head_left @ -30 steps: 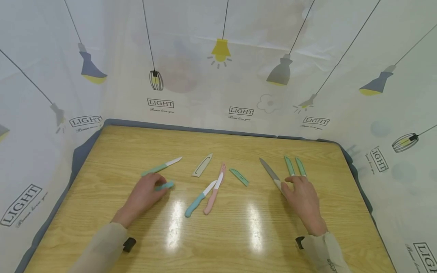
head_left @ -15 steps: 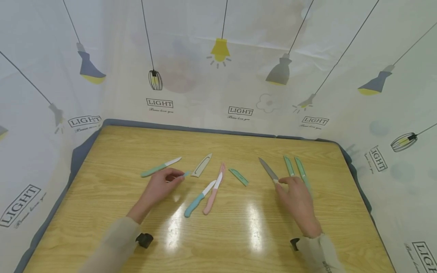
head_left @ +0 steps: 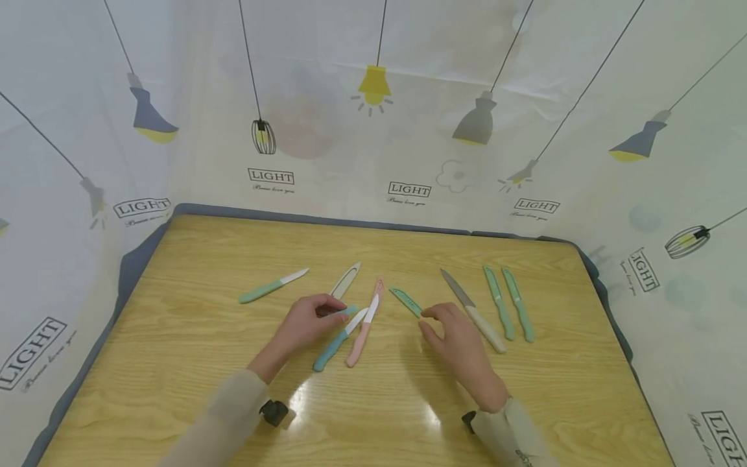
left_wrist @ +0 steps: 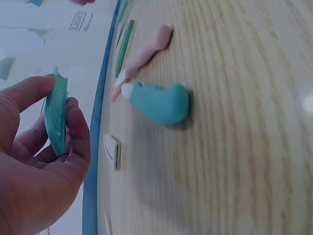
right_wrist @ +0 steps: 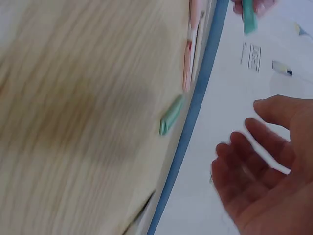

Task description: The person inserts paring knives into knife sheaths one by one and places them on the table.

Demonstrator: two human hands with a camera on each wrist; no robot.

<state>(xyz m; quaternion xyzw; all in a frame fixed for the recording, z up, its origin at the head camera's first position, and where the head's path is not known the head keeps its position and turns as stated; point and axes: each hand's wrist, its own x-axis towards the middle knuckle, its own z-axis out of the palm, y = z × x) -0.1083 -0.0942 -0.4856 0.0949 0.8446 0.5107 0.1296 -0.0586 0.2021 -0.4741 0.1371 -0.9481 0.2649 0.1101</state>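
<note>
My left hand (head_left: 305, 322) pinches a blue knife sheath (left_wrist: 57, 115) between thumb and fingers, held up over the table. Below it lies a blue-handled paring knife (head_left: 330, 351), its white blade crossing that of a pink-handled knife (head_left: 358, 345). A pink sheath (head_left: 380, 286) sits under the pink knife's tip. My right hand (head_left: 459, 350) hangs with loosely bent fingers and nothing in them; its fingertips are close by the end of a green sheath (head_left: 405, 301). Partly behind the left hand rests a cream sheath (head_left: 347, 279).
To the right lie a cream-handled knife (head_left: 486, 329) with a grey blade and two sheathed green knives (head_left: 498, 305), side by side. A bare green-handled knife (head_left: 261, 291) lies at the left. Behind the wooden table (head_left: 192, 363) hangs a printed cloth (head_left: 327, 130).
My left hand has carried the blue sheath rightward, over to the blue knife. The right hand has left the cream and green knives and moved left to the green sheath.
</note>
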